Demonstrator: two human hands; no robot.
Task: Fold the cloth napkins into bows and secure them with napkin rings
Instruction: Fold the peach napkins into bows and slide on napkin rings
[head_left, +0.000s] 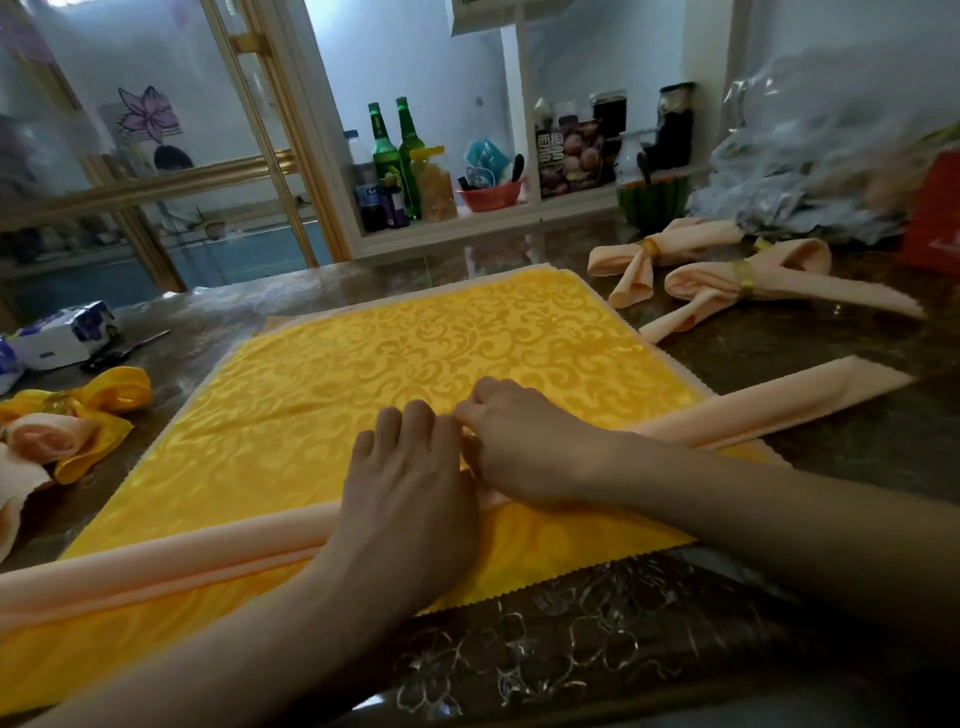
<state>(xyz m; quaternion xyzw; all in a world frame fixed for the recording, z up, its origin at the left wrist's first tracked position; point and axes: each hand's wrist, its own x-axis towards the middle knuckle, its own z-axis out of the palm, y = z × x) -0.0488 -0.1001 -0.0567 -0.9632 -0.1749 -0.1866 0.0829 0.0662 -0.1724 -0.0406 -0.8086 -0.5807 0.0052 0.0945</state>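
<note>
A peach napkin (769, 405), folded into a long narrow band, lies slantwise across the yellow cloth (395, 343), from the cloth's near left corner to past its right edge, and both hands meet on the band's middle. The left hand (410, 493) lies palm down on top of the band with its fingers bent forward over it. Whether they pinch the fabric or only press it cannot be told. The right hand (519, 452) sits just beside it, touching it, with thumb and fingers curled and pinching a small fold of the napkin where the two hands meet. Both forearms reach in from the near edge of the cloth, the left one crossing the band and the right one coming low across the cloth's near right corner. Beyond the cloth's far right corner two finished peach bows (639, 265) (696, 286) lie on the table (831, 364), each cinched by a gold ring (652, 247) (744, 278). Left of the cloth lies a yellow-and-peach bow (78, 415). On the shelf (493, 218) behind the cloth a red bowl (488, 197) holds dark-handled tools. Left of the bowl a yellow-lidded jar (434, 182) is filled with pale yellow pieces, and two green bottles (384, 150) stand beside it. Far right of the cloth a clear plastic bag (831, 156) is heaped up, its contents blurred.
</note>
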